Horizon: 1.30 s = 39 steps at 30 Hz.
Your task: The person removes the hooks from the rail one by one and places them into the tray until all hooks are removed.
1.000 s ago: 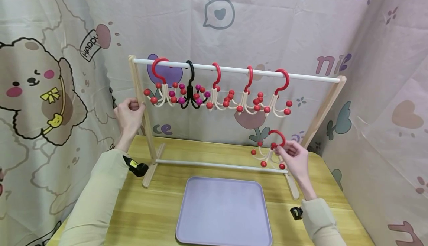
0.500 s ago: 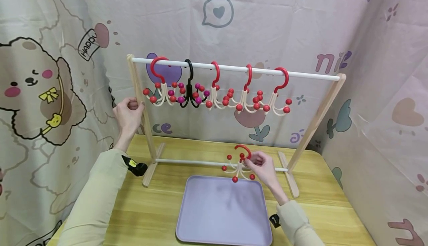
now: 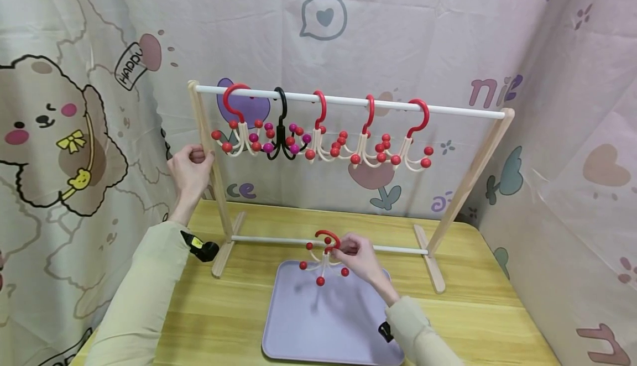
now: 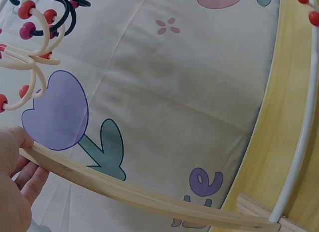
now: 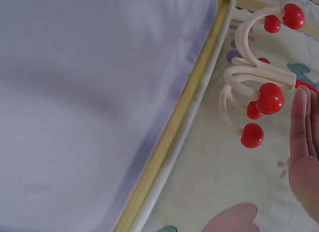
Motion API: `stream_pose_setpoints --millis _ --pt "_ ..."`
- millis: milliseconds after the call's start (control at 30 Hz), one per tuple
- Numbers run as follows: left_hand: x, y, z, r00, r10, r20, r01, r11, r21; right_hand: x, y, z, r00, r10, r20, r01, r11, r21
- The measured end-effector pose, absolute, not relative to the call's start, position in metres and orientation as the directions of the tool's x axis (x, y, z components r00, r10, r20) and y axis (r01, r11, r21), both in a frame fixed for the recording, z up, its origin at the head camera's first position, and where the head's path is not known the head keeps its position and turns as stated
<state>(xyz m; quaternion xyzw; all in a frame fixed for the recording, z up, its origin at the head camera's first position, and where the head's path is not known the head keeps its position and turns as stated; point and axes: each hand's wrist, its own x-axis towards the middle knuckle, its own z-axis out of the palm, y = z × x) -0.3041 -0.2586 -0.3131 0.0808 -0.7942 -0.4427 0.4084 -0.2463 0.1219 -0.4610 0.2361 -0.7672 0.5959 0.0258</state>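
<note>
Keeping your right hand fingers pinched on the red hook, lower its prongs level onto the lilac tray while your left hand, curled round the rack post, steadies it.

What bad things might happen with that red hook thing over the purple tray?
The right hand only pinches the red-and-cream hanger near its hook, so it might slip and drop onto the lilac tray. Its curved arms hang close to the rack's lower white bar and could snag there. The left hand grips the rack's wooden post; letting go might let it wobble.
</note>
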Motion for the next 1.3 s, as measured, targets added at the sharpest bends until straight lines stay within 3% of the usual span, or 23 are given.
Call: stream_pose_setpoints --millis 500,1300 --pt "-0.304 -0.258 -0.312 -0.653 -0.493 0.575 0.242 0.584 0.775 -0.245 0.088 -0.476 -0.856 -0.456 0.245 -0.381 0.234 -0.895" --pt "-0.306 -0.258 -0.313 -0.648 -0.501 0.574 0.237 0.584 0.776 -0.254 0.071 -0.490 -0.836 -0.512 0.198 -0.368 0.255 -0.894"
